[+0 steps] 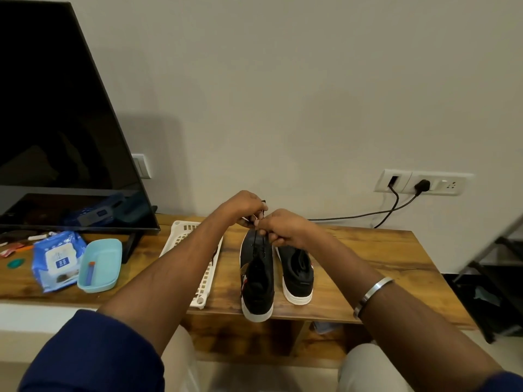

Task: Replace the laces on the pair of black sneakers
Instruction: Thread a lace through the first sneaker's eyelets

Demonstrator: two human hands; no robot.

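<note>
— What is being held?
— A black lace [256, 222] is pinched by the left hand [245, 205] and right hand [283, 230] above the left sneaker [257, 274].
— And the pair?
— Placed side by side, right sneaker [297, 271] included, on the wooden worktop [368, 258].

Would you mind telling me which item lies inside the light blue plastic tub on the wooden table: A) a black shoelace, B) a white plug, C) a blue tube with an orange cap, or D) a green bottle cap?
C: a blue tube with an orange cap lies inside the light blue plastic tub, which sits beside the blue pack of wipes on the wooden table.
</note>
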